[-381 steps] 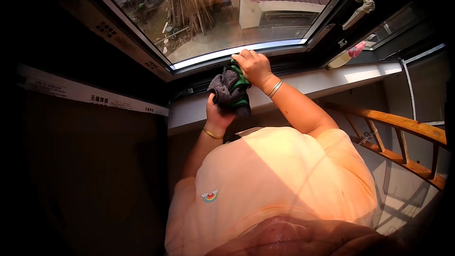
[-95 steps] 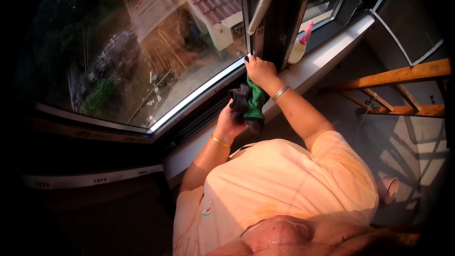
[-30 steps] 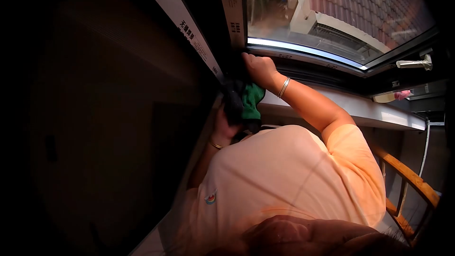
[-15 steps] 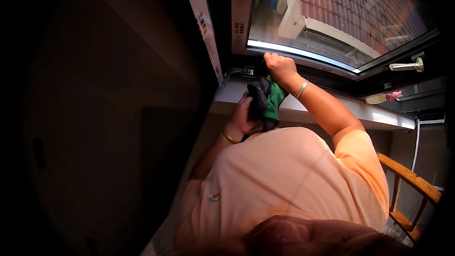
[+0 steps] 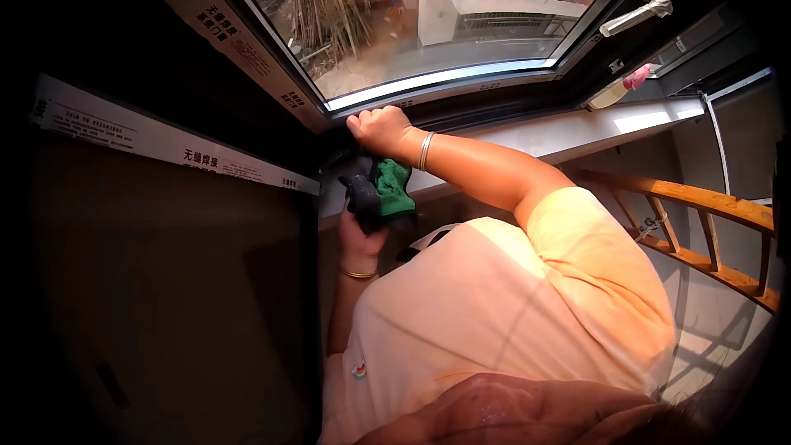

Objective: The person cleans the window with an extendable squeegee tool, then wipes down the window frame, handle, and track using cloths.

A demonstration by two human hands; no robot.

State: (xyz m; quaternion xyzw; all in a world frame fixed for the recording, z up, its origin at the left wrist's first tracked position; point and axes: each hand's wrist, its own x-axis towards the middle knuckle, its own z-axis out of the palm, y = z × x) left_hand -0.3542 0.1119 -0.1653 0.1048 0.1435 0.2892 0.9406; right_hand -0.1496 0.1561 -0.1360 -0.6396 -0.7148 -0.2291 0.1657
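A crumpled green and dark grey cloth (image 5: pixel 390 189) hangs between my two hands, below the lower left corner of the window frame (image 5: pixel 445 82). My right hand (image 5: pixel 381 130), with silver bracelets at the wrist, is closed on the cloth's upper part against the dark lower frame. Lower down, my left hand (image 5: pixel 361 239), with a gold bracelet, grips the bunched cloth from its left side. Part of its fingers is hidden behind the cloth.
Below the window runs a pale sill (image 5: pixel 544 142). A bottle with a pink top (image 5: pixel 610 95) stands on it at the right, near the wrapped window handle (image 5: pixel 638 14). A wooden ladder (image 5: pixel 700 206) is at the right. Left is a dark panel with a printed strip (image 5: pixel 165 142).
The view has turned, so window and ladder appear further left. My right hand has moved left along the lower frame to its corner, and the cloth and my left hand have shifted left too.
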